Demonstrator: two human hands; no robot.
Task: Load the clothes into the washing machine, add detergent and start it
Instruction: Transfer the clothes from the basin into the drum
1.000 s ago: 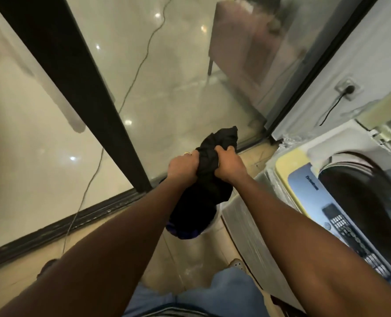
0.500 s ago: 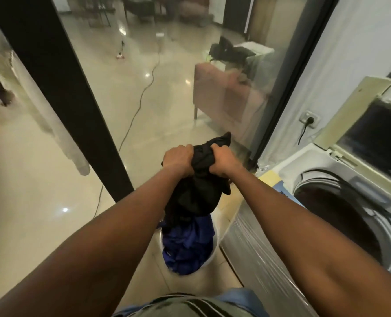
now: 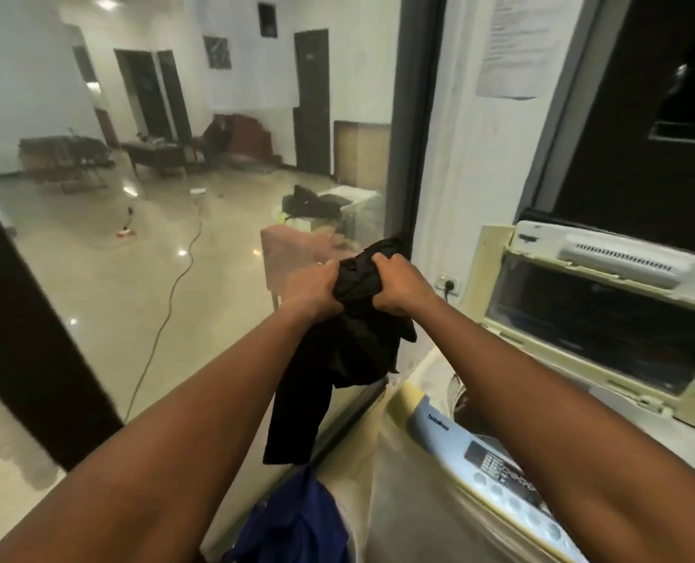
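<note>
Black fabric: we record 1 dark garment (image 3: pixel 354 351) held up in the air by both hands, bunched at its top and hanging free below to a loose end. We note the left hand (image 3: pixel 311 288) with its fingers curled tight into the cloth, knuckles up and wrist level; a ring shows on 1 finger. The right hand (image 3: pixel 398 286) grips the same bunch just beside it, its fingers likewise clenched round the fabric. Both forearms reach forward, nearly straight, and converge at the garment. The garment hangs to the left of the washing machine (image 3: pixel 410 481), beside its front left corner and not over the tub. The machine's lid (image 3: pixel 605 323) stands raised, and its control panel (image 3: pixel 504 473) lies partly under the right forearm. Blue clothing (image 3: pixel 297 522) sits below the garment at the lower edge of view. A glass partition (image 3: pixel 167 258) stands behind the hands.
</note>
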